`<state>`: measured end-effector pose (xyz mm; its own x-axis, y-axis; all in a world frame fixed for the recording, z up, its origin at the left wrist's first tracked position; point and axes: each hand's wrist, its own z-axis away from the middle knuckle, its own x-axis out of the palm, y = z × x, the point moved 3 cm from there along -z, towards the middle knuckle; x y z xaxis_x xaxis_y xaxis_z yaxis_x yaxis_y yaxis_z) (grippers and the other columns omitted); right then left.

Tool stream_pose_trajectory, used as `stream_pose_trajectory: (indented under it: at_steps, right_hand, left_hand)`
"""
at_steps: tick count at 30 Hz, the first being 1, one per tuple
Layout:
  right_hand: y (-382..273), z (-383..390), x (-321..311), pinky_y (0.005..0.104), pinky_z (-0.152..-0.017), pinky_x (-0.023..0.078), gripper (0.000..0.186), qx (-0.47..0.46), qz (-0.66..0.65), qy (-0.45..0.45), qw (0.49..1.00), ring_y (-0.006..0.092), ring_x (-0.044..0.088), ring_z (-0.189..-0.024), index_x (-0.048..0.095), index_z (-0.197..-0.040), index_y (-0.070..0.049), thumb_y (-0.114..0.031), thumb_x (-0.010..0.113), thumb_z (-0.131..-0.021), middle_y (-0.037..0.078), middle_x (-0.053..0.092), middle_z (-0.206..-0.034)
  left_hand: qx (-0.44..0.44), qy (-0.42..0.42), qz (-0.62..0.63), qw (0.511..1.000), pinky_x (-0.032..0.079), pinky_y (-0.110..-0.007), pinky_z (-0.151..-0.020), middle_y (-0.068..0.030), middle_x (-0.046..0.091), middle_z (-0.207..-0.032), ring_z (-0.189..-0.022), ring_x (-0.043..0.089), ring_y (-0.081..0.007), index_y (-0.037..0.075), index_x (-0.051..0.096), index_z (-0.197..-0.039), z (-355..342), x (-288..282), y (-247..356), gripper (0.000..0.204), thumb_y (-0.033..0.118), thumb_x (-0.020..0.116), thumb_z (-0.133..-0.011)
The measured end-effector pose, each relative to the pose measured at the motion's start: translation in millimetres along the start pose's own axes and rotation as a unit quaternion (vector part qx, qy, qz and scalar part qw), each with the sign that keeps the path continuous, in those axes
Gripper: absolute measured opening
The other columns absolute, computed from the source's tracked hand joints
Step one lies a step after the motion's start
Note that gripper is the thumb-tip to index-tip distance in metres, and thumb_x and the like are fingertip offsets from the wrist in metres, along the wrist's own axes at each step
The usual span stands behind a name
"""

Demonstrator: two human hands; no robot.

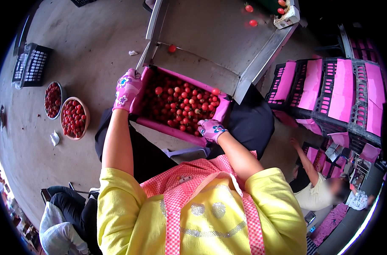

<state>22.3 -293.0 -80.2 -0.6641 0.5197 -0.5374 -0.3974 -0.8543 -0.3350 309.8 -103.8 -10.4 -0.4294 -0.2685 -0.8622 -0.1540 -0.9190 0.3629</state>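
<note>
Yellow shirt [278, 212] and pink checked apron [159, 180] are right up close, then a pink-lined crate [172, 133] of cherry tomatoes [185, 102] at the knees, with a metal tray [193, 36] just past its far edge. Left hand [127, 90] has its fingers bent at the crate's left end; right hand's [212, 129] curl at the near-right corner, beside tomatoes. Can't tell how firmly either's gripping. Crate's long axis runs left-to-right, right end slanting towards the wearer.
</note>
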Motion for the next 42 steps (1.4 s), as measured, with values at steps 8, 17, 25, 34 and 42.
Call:
stream_pose_trajectory:
  at_steps: [8,17,25,34,42]
  right_hand:
    - [5.8,-5.3,11.0,0.0441,-0.088,0.047,0.034,-0.009,-0.036,0.07,0.997,0.0336,0.06,-0.101,0.06,-0.111,-0.009,-0.031,0.051,-0.086,0.017,0.063,-0.108]
    - [13.1,-0.2,17.7,0.0449,-0.086,0.048,0.029,0.004,-0.02,0.052,0.998,0.0336,0.061,-0.097,0.062,-0.102,-0.009,-0.03,0.051,-0.085,0.016,0.065,-0.101]
    - [4.0,0.1,20.0,0.0447,-0.091,0.045,0.034,-0.017,0.003,0.015,1.0,0.0341,0.059,-0.104,0.059,-0.113,-0.011,-0.032,0.047,-0.089,0.016,0.063,-0.108]
    - [-18.4,28.6,20.4,0.0465,-0.086,0.046,0.033,-0.075,0.052,0.033,0.995,0.0334,0.06,-0.099,0.058,-0.112,-0.01,-0.029,0.042,-0.09,0.017,0.062,-0.107]
    - [-5.9,21.6,48.6,0.0441,-0.087,0.047,0.034,-0.072,0.074,-0.017,0.994,0.0321,0.062,-0.099,0.062,-0.111,-0.01,-0.029,0.046,-0.088,0.016,0.065,-0.107]
  left_hand:
    - [0.114,0.124,0.343,0.924,0.051,-0.029,-0.06,-0.0087,0.066,-0.082,-0.069,0.066,-0.0155,0.003,0.059,-0.106,10.7,-37.6,23.1,0.018,0.012,0.056,-0.091]
    - [0.283,0.125,0.498,0.81,0.049,-0.032,-0.092,-0.0129,0.056,-0.12,-0.109,0.057,-0.0195,0.002,0.042,-0.129,-3.0,-46.3,58.6,0.039,-0.007,0.045,-0.092]
    - [0.156,0.131,0.391,0.897,0.053,-0.031,-0.077,-0.0119,0.066,-0.096,-0.088,0.065,-0.0195,0.006,0.055,-0.117,18.0,-26.0,28.9,0.027,0.003,0.054,-0.09]
    - [0.111,0.007,-0.028,0.993,0.049,-0.047,-0.082,-0.0161,0.066,-0.097,-0.094,0.062,-0.0366,0.011,0.061,-0.107,82.5,4.1,-19.4,0.026,0.027,0.056,-0.086]
    - [0.1,-0.13,-0.041,0.986,0.05,-0.042,-0.084,-0.0171,0.067,-0.1,-0.096,0.063,-0.0341,0.011,0.061,-0.11,110.8,46.1,-72.2,0.032,0.029,0.057,-0.084]
